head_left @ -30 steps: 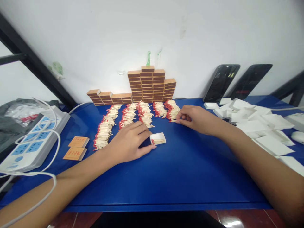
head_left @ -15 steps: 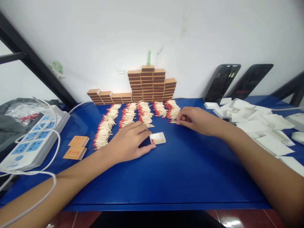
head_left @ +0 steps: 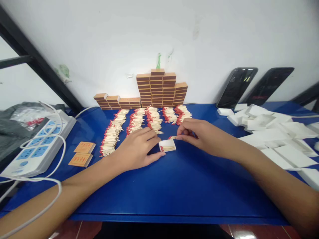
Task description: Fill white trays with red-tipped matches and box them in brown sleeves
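Observation:
A small white matchbox tray (head_left: 170, 143) lies on the blue table with some red-headed matches (head_left: 167, 149) in it. My left hand (head_left: 139, 146) is closed on the tray's left end, thumb at the near corner and fingers at the far side. Just beyond the tray's far right edge, my right hand (head_left: 193, 132) pinches a few matches (head_left: 172, 137), their red heads pointing left. Behind the hands, matches lie in several rows, among them a long left row (head_left: 111, 136) and a short right row (head_left: 183, 113).
Closed matchboxes (head_left: 157, 88) are stacked against the wall. Two orange matchbox sleeves (head_left: 81, 159) lie at left beside a power strip (head_left: 37, 146) with looping white cable. Many white trays (head_left: 264, 136) are heaped at right, before two dark phones (head_left: 235, 88) leaning on the wall.
My right hand has moved from the rightmost match row left and nearer, bringing pinched matches beside the tray. My left hand stays at the tray. The view has shifted slightly.

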Motion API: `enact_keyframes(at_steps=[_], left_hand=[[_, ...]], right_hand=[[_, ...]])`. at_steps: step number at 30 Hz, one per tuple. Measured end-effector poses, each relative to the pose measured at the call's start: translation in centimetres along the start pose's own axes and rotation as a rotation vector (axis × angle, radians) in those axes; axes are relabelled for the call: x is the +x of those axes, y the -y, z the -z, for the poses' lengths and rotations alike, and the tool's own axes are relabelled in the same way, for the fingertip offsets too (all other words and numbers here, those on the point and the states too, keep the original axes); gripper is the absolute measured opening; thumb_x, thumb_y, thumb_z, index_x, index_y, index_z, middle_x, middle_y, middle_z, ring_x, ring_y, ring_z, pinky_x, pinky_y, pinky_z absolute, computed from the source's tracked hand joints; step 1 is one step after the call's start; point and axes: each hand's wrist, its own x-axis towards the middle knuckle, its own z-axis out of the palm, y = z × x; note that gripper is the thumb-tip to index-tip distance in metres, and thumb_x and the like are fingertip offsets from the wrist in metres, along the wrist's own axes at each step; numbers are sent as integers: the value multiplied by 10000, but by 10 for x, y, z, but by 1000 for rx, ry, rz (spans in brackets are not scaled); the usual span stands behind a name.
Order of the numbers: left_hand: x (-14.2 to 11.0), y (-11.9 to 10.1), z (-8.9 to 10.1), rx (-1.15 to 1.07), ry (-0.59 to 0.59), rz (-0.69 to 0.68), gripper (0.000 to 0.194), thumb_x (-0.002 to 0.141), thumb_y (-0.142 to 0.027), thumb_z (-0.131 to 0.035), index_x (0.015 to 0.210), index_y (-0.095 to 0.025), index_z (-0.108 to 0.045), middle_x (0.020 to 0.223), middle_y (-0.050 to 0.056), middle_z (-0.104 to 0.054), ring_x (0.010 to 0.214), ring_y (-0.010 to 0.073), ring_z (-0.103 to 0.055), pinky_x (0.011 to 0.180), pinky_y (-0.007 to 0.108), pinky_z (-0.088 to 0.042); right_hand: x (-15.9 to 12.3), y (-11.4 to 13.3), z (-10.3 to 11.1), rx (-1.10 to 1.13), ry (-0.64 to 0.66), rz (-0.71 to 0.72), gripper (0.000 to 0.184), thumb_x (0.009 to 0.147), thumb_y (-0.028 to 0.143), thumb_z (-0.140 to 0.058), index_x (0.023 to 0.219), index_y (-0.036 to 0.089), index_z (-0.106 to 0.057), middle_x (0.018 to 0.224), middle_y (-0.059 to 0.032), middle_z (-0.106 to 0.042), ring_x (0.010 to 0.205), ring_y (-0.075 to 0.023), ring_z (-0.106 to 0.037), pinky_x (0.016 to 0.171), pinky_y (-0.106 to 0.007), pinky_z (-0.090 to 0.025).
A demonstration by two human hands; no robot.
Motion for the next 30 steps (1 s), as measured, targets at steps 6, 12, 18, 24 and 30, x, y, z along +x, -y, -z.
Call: enact_keyframes(at_steps=[6, 12, 18, 24, 30], left_hand=[[1, -3, 0, -12, -21, -16, 346, 1041, -466, -656, 1037, -132, -743, 977, 84, -745, 925, 250, -703, 849, 401, -599], [1, -3, -1, -28, -17, -27, 332, 1037, -444, -661, 1027, -123, -745, 982, 90, -744, 928, 251, -698, 847, 416, -609], [0, -3, -1, -26, -17, -21, 353, 1040, -461, -658, 1046, -121, -752, 966, 88, -744, 923, 256, -705, 843, 414, -609], [1, -3, -1, -28, -21, -23, 331, 1037, -448, -665, 1044, -126, -742, 979, 93, -746, 936, 256, -711, 841, 406, -605], [0, -2, -1, -33, -10, -11, 339, 1042, -463, -656, 1074, -135, -738, 1006, 93, -752, 936, 247, -709, 851, 407, -607]], right_hand=[[-3, 23, -22, -27, 36, 9, 119, 1044, 262, -610, 948, 215, -660, 999, -53, -693, 791, -186, -645, 710, -318, -462], [-4, 21, -25, -4, 34, 20, 100, 1047, 273, -609, 1019, 211, -682, 1039, -68, -703, 825, -193, -659, 736, -329, -480], [-4, 14, -11, -12, 90, 19, 105, 1033, 273, -606, 981, 229, -686, 969, -45, -697, 821, -194, -639, 731, -323, -454], [-5, 20, -19, 32, 114, 20, 172, 1062, 278, -550, 936, 223, -654, 981, -51, -690, 815, -185, -631, 728, -322, -448], [0, 7, -10, 38, -27, 27, 170, 1025, 325, -602, 920, 228, -695, 856, -29, -680, 744, -177, -604, 702, -314, -444]])
